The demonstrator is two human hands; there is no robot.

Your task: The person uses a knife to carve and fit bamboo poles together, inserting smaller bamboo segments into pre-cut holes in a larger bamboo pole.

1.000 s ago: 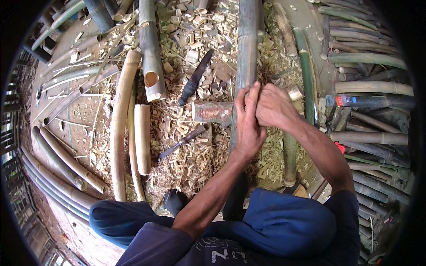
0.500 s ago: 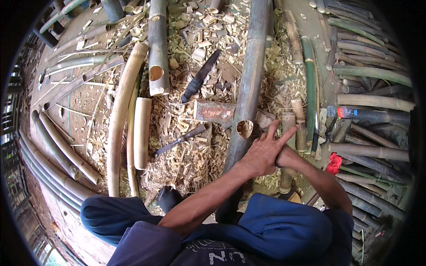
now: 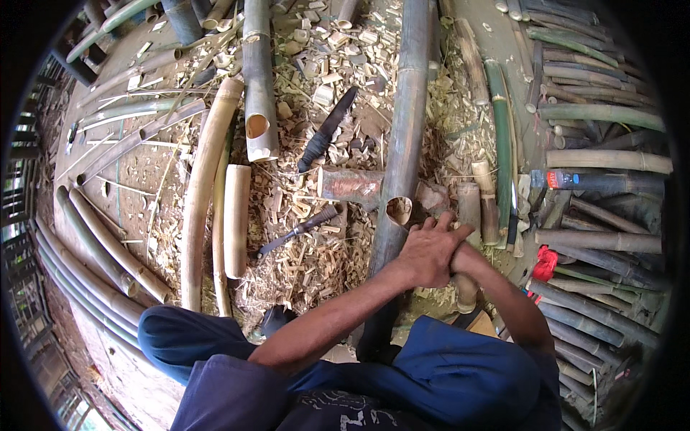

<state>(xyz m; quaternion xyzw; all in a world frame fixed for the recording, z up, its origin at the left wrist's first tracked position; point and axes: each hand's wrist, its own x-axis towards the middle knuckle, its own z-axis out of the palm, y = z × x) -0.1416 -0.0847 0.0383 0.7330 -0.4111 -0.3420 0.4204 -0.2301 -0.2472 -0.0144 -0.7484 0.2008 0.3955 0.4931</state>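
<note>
My left hand [image 3: 428, 251] lies over my right hand [image 3: 463, 257], fingers spread and pointing right, with nothing visible in it. My right hand is mostly hidden beneath it. Both hover just below the open end of a short bamboo tube [image 3: 397, 210], beside a long dark bamboo pole [image 3: 406, 122] that runs away from me. A reddish-brown wooden block [image 3: 350, 184] lies across the pole's left side. A stubby bamboo piece [image 3: 469, 203] stands just beyond my fingers.
A dark-handled blade [image 3: 327, 129] and a smaller knife [image 3: 298, 231] lie in the wood chips [image 3: 309, 266]. A pale split bamboo piece [image 3: 236, 215] and a cut tube [image 3: 259, 93] lie to the left. Stacked bamboo poles [image 3: 604, 237], a bottle [image 3: 575, 179] and a red cloth [image 3: 545, 262] are on the right.
My hands have drawn back from the wooden block and pole toward my body, and the left one now rests over the right.
</note>
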